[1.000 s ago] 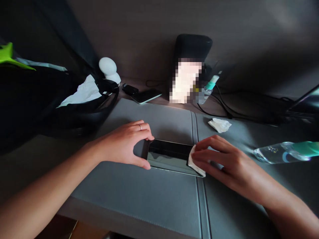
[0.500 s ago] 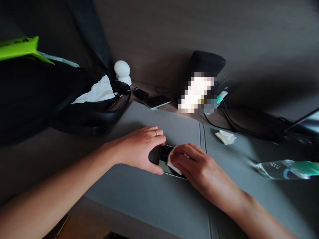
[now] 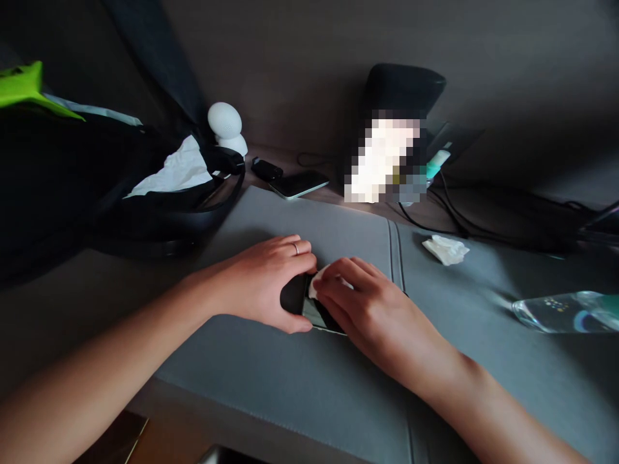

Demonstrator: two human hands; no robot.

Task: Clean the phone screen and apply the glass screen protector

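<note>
A dark phone (image 3: pixel 319 316) lies flat on a grey desk mat (image 3: pixel 290 380), mostly covered by my hands. My left hand (image 3: pixel 264 283), with a ring on one finger, grips the phone's left end between thumb and fingers. My right hand (image 3: pixel 367 306) lies over the screen and presses a small white wipe (image 3: pixel 320 282) onto its left end, fingertips almost touching my left hand. Only a sliver of the screen shows between them.
A crumpled white tissue (image 3: pixel 445 249) and a clear bottle lying on its side (image 3: pixel 565 312) are on the mat at right. At the back: a second phone (image 3: pixel 297 184), a white round figure (image 3: pixel 226 126), a black bag with white paper (image 3: pixel 159 193), cables (image 3: pixel 464 222).
My right hand has slid the wipe leftward across the screen, from its right end to its left end. My left hand has kept its hold.
</note>
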